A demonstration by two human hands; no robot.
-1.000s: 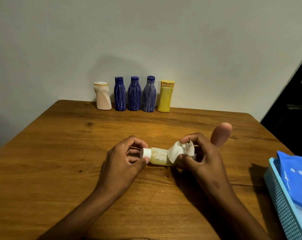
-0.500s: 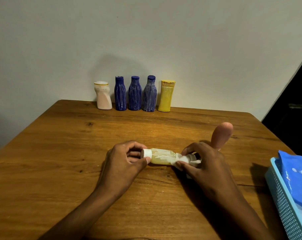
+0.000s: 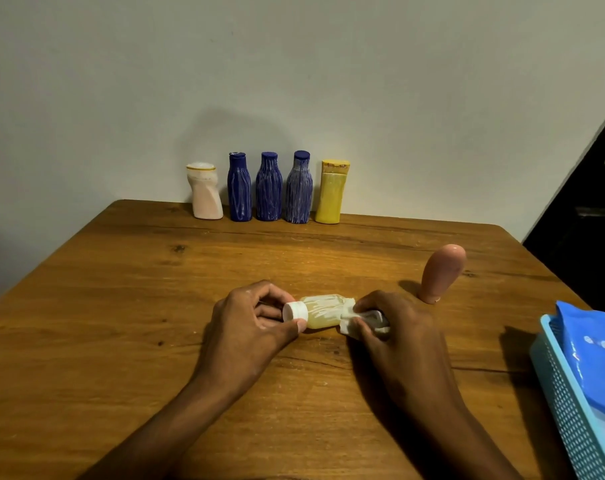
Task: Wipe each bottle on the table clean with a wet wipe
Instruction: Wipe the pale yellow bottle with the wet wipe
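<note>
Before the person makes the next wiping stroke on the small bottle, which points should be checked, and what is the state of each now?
1. Left hand pinches the white cap: ok.
2. Right hand grips the wet wipe against the small yellowish bottle: ok.
3. Bottle lies on its side, low over the wooden table: ok.
4. White streaks remain on the bottle's body: not ok.
5. Cap shut tight: cannot tell.
6. Pink bottle stands close behind the right hand, so it could be knocked: not ok.
</note>
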